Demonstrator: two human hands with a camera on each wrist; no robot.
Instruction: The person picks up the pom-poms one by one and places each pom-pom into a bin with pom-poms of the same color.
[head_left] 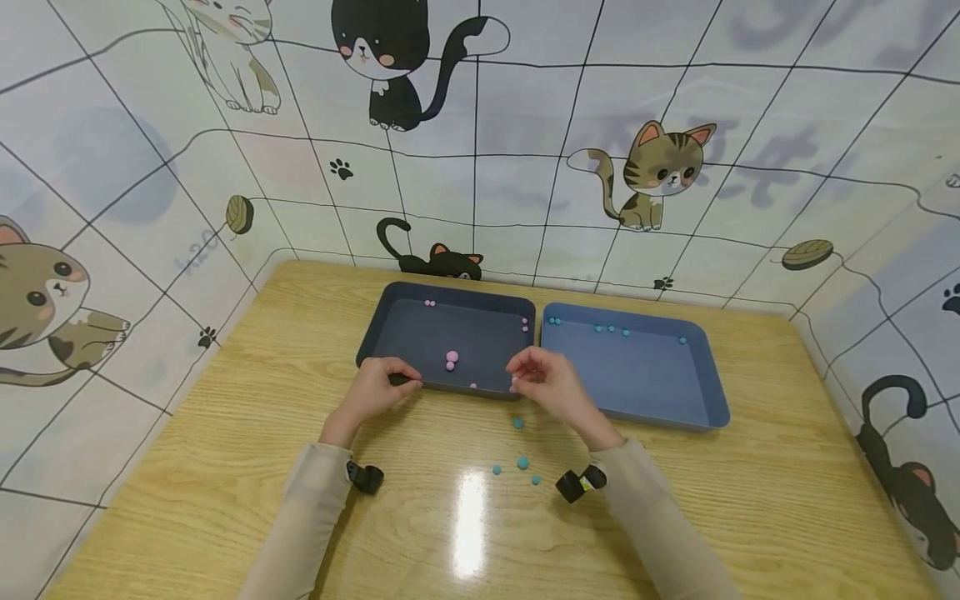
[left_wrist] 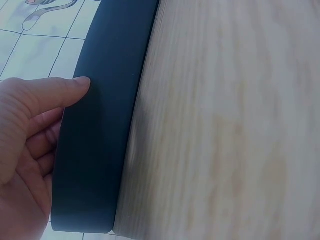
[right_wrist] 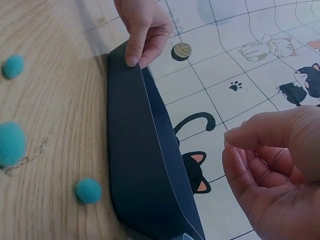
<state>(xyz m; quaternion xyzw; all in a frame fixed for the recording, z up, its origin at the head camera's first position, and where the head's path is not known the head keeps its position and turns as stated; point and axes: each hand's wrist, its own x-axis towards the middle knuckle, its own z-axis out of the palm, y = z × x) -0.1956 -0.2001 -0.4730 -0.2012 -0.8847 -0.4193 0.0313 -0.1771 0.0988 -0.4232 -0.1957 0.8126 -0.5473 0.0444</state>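
My left hand (head_left: pixel 381 386) grips the front rim of the dark tray (head_left: pixel 491 391) near its left corner. In the left wrist view the thumb (left_wrist: pixel 75 91) lies on the outer wall, with the other fingers behind the rim. My right hand (head_left: pixel 551 385) is over the tray's front right corner, thumb and forefinger pinched together. A small pink ball (head_left: pixel 514 382) shows at these fingertips in the head view; the right wrist view hides it. Inside the dark tray lie several pink balls, a larger one (head_left: pixel 452 357) among them.
A blue tray (head_left: pixel 652 379) with several teal balls (head_left: pixel 611 328) along its back stands right of the dark one. Several loose teal balls (head_left: pixel 522 462) lie on the wooden table (head_left: pixel 405 517) in front. A cat-patterned wall covering (head_left: pixel 517 200) rises behind the table.
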